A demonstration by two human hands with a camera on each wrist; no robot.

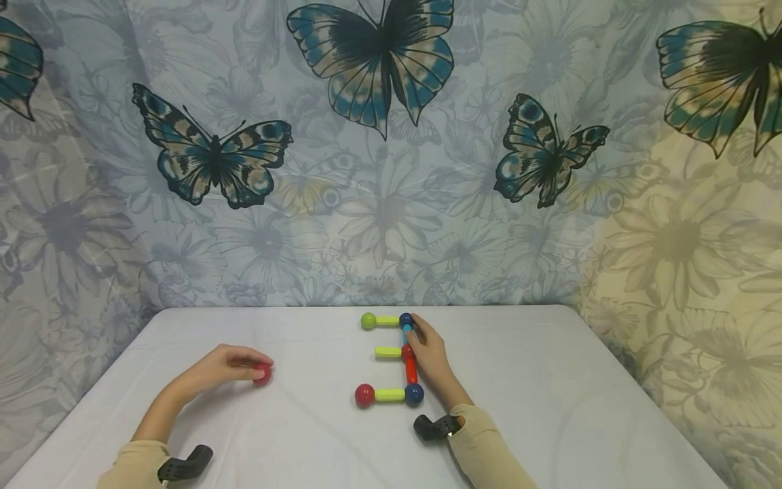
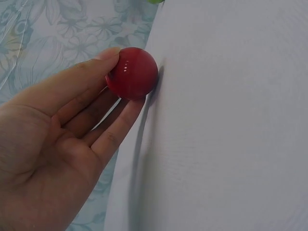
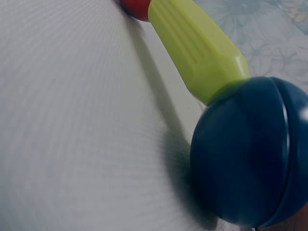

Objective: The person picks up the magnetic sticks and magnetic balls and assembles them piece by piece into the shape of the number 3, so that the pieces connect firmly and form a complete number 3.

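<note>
My left hand (image 1: 222,369) pinches a red ball (image 2: 132,73) between thumb and fingertips, low over the white table on the left. To the right lies a toy figure of balls and magnetic-style rods, shaped like a backwards E. Its spine has a light blue rod (image 1: 406,334) and a red rod (image 1: 411,370), joined by a middle red ball (image 1: 407,351). Lime rods point left from the spine. My right hand (image 1: 432,352) holds the far part of the spine, fingertips at the far navy ball (image 1: 406,319) and thumb by the light blue rod.
A near navy ball (image 3: 248,154) and a lime rod (image 3: 199,48) fill the right wrist view. The near arm ends in another red ball (image 1: 364,395), the far arm in a green ball (image 1: 368,320). Butterfly-patterned cloth (image 1: 391,224) hangs behind the table (image 1: 318,441).
</note>
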